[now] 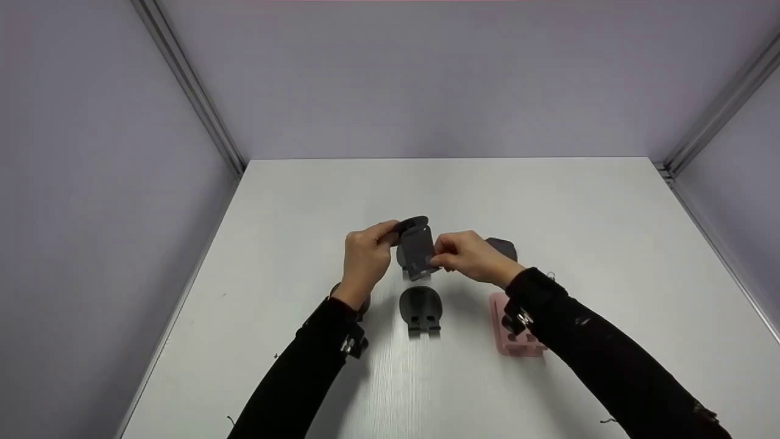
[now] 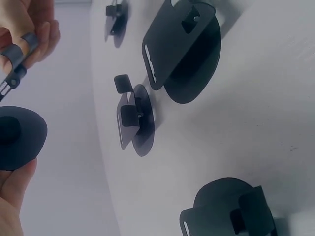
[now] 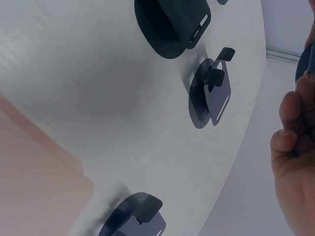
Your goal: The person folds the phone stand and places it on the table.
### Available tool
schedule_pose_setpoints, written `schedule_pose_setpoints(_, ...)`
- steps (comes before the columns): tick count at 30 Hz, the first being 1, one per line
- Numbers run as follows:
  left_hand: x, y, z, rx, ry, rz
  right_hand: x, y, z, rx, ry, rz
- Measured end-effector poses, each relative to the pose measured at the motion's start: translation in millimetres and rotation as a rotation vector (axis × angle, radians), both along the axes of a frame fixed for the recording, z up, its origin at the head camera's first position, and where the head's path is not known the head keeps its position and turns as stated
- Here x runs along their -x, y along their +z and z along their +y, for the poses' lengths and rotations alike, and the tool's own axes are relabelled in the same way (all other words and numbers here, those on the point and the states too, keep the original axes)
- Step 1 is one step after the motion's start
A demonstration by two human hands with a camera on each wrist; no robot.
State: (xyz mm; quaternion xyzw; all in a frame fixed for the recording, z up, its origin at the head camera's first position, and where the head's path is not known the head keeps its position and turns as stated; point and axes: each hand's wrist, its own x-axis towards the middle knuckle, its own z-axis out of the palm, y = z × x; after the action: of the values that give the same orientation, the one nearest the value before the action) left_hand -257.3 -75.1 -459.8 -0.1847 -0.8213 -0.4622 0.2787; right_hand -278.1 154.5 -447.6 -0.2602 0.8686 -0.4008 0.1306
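A dark phone stand [image 1: 418, 249] is held up above the table between both hands. My left hand [image 1: 367, 253] grips its rounded base, which also shows in the left wrist view as a dark disc [image 2: 24, 140]. My right hand [image 1: 472, 257] pinches the lower end of its plate, by the hooked lips [image 2: 17, 54]. In the right wrist view my right hand [image 3: 300, 142] has curled fingers, and the stand is mostly cut off at the edge. Directly below stands another dark phone stand [image 1: 420, 303], upright on the table.
More dark phone stands stand around: one behind the held stand [image 3: 216, 91], one beyond the right hand [image 1: 503, 247], one partly hidden by the left wrist [image 1: 365, 306]. A pink stand [image 1: 498, 317] sits under the right forearm. Pale walls [image 1: 426, 79] enclose the white table [image 1: 292, 244].
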Motion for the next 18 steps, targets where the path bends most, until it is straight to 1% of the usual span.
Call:
schedule_pose_setpoints(2, -0.6, 1.4, 1.4, -0.023, -0.007, -0.026, 0.0, -2.2, -0.1, 0.006, 0.004, 0.021)
schedule_pose_setpoints(9, -0.6, 4.5, 3.7, -0.028, -0.025, -0.033, -0.8, -8.4, -0.4, 0.039, 0.016, 0.091)
schedule_pose_setpoints(12, -1.3, 7.1, 4.1, -0.049, -0.037, -0.062, -0.9, -9.3, 0.1, 0.060, 0.012, 0.122)
schedule_pose_setpoints(18, -1.9, 9.8, 5.6, -0.084, -0.067, -0.112, -1.0, -13.3, 0.8, 0.082, 0.017, 0.216)
